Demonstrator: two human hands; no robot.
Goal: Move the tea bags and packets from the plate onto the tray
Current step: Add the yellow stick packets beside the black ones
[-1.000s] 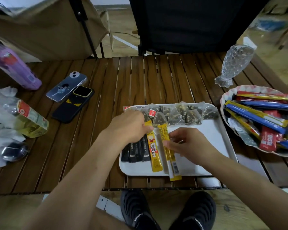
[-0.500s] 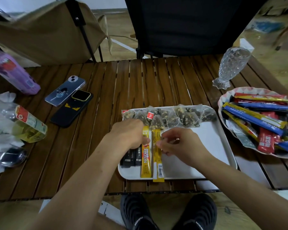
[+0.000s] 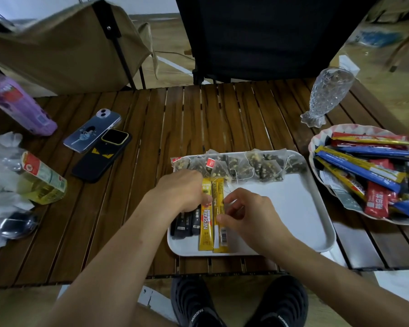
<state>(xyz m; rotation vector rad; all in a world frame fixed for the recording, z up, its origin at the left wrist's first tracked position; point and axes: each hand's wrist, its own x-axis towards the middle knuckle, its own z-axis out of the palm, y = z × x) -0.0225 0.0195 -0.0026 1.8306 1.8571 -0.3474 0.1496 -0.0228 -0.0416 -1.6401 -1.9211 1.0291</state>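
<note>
Between the two hands, on the near left part of the flat white plastic tray (image 3: 293,208), two long yellow coffee sticks side by side. Right fingers (image 3: 224,218) pinching the right-hand yellow stick (image 3: 219,208) about halfway down its side. Left hand (image 3: 182,192) curled, knuckles up, fingertips pressed down by the yellow stick with the red Nescafe word (image 3: 206,223); hard to tell whether pinching it or just holding it flat. Both sticks lying long-ways from the near edge of the tray to the far edge, near ends close to the tray's near rim. Left of those, small black packets (image 3: 185,224) in a row, partly under the left hand. Along the far edge of the tray, a line of see-through tea bags (image 3: 257,167) with dark leaves.

Off the tray's right edge, near the right end of the brown wooden slat table (image 3: 151,138), a round patterned plate (image 3: 316,142) piled with blue, red and yellow packets (image 3: 364,171). Right hand much nearer to that plate, so probably the one for the next reach, out past the tray's right rim.

Compared with half a second back: sticks a bit straighter and closer together, right hand slid lower along its stick, plate pile the same.
</note>
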